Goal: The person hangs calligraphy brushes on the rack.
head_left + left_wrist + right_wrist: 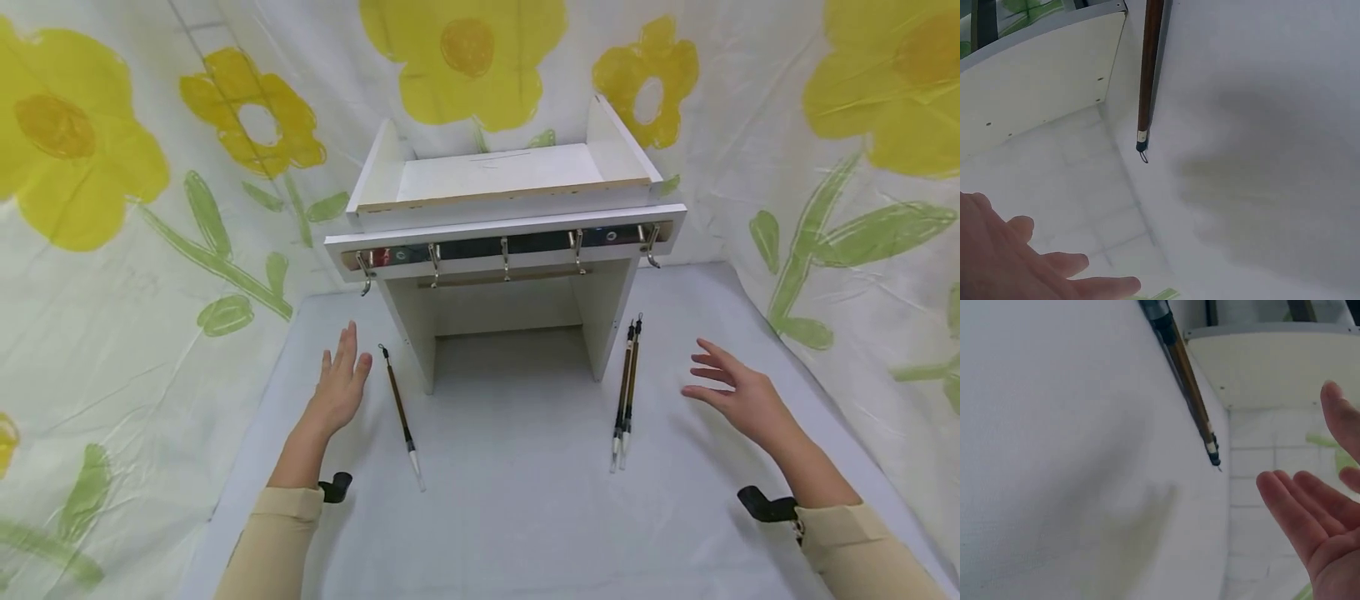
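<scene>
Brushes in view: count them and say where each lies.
3: one brush near the left hand; two brushes, side by side, between the white shelf and the right hand.

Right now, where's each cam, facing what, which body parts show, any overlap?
Head: worn on head, facing forward and down at shelf, lone brush, brush pair; left grip, right grip, sleeves show.
Left wrist: worn there, facing the lone brush's looped end and shelf side; part of left grip shows.
Right wrist: worn there, facing the brush pair and shelf side; part of right grip shows.
Shared, head and left wrist: lone brush, left grip.
</scene>
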Motion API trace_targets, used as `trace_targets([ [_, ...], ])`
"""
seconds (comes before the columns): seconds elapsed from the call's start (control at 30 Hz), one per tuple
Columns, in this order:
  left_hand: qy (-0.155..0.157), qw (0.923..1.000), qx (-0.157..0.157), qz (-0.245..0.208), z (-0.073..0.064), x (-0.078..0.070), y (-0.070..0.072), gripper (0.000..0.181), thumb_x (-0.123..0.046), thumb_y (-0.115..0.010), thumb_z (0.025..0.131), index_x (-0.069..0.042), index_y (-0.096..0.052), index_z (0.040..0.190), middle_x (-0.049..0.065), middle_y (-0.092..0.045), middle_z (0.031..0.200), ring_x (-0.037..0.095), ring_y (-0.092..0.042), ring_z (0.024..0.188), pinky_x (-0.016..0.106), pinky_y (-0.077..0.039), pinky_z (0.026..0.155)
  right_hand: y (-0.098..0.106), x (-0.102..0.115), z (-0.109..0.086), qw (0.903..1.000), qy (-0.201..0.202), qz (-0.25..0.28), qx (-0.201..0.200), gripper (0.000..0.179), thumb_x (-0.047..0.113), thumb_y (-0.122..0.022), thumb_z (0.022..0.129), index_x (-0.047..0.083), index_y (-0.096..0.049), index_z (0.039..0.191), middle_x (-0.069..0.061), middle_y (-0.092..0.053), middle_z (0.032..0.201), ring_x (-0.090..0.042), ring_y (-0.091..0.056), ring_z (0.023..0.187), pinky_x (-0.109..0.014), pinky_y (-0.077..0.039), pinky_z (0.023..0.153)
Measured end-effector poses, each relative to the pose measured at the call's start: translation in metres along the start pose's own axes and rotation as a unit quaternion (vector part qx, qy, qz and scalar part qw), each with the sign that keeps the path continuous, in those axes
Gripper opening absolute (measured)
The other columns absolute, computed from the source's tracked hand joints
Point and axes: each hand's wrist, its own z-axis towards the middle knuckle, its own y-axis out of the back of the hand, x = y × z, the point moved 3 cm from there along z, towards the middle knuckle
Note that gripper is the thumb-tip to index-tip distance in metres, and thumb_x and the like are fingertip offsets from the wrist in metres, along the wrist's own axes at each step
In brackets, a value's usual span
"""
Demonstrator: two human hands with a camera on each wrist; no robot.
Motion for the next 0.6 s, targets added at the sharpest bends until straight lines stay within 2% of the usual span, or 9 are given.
trace_targets([
  [0.1, -0.029, 0.9992, -0.007, -0.026, 0.004, -0.001, 0.0, 0.071, -0.057, -0.015, 0.108, -0.021, 0.016, 0.161, 0.011, 0.013, 0.169, 0.039, 0.012, 0.155, 0.063, 0.01, 0.121, 0.0, 0.0, 0.001, 0.9998, -0.019, 0.006, 0.007, 0.084, 0.031, -0.079, 0.089, 0.012, -0.034, 0.158, -0.021, -0.062, 0.137, -0.04, -0.064, 0.116, 0.0, -0.04, 0.077],
  [0.17, -0.036, 0.9986, -0.006, -0.037, 0.006, -0.002, 0.0, 0.07, -0.056, -0.014, 0.108, -0.02, 0.016, 0.161, 0.011, 0.013, 0.169, 0.036, 0.011, 0.156, 0.058, 0.013, 0.122, -0.001, 0.0, 0.001, 0.9996, -0.027, 0.006, 0.012, 0.085, 0.034, -0.078, 0.09, 0.012, -0.033, 0.158, -0.02, -0.061, 0.138, -0.039, -0.063, 0.117, -0.001, -0.041, 0.078],
  [0.23, -0.035, 0.9983, -0.003, -0.047, 0.007, -0.002, -0.001, 0.07, -0.056, -0.015, 0.108, -0.022, 0.016, 0.161, 0.009, 0.014, 0.169, 0.037, 0.013, 0.155, 0.059, 0.013, 0.122, -0.001, 0.0, 0.0, 0.9995, -0.03, 0.004, 0.013, 0.085, 0.035, -0.077, 0.09, 0.011, -0.032, 0.158, -0.02, -0.061, 0.139, -0.039, -0.064, 0.118, -0.014, -0.051, 0.083],
  [0.3, -0.034, 0.9974, 0.0, -0.064, 0.008, -0.003, -0.002, 0.07, -0.057, -0.015, 0.108, -0.023, 0.016, 0.161, 0.008, 0.015, 0.169, 0.04, 0.015, 0.154, 0.063, 0.012, 0.121, -0.002, 0.0, 0.0, 0.9993, -0.033, 0.004, 0.016, 0.085, 0.036, -0.077, 0.091, 0.011, -0.031, 0.159, -0.021, -0.06, 0.139, -0.04, -0.063, 0.118, -0.032, -0.056, 0.089],
  [0.4, -0.039, 0.9946, 0.002, -0.097, 0.011, -0.006, -0.003, 0.069, -0.057, -0.016, 0.108, -0.026, 0.016, 0.161, 0.006, 0.014, 0.169, 0.044, 0.016, 0.153, 0.069, 0.011, 0.118, -0.002, 0.0, -0.001, 0.9988, -0.041, 0.014, 0.022, 0.086, 0.037, -0.076, 0.092, 0.01, -0.03, 0.159, -0.022, -0.059, 0.14, -0.041, -0.062, 0.12, -0.061, -0.049, 0.094],
  [0.5, -0.05, 0.9901, 0.005, -0.131, 0.015, -0.011, -0.005, 0.067, -0.056, -0.016, 0.108, -0.029, 0.016, 0.16, 0.002, 0.014, 0.169, 0.042, 0.015, 0.154, 0.07, 0.009, 0.118, -0.004, -0.001, -0.001, 0.9974, -0.053, 0.029, 0.038, 0.085, 0.038, -0.074, 0.093, 0.011, -0.028, 0.16, -0.022, -0.057, 0.142, -0.041, -0.061, 0.122, -0.061, -0.05, 0.095],
  [0.6, -0.059, 0.985, 0.014, -0.161, 0.018, -0.017, -0.005, 0.066, -0.055, -0.016, 0.108, -0.031, 0.018, 0.159, -0.001, 0.016, 0.169, 0.034, 0.014, 0.156, 0.067, 0.007, 0.12, -0.007, -0.001, 0.0, 0.9951, -0.065, 0.048, 0.057, 0.084, 0.038, -0.072, 0.095, 0.011, -0.027, 0.16, -0.022, -0.055, 0.144, -0.04, -0.061, 0.123, -0.048, -0.057, 0.091],
])
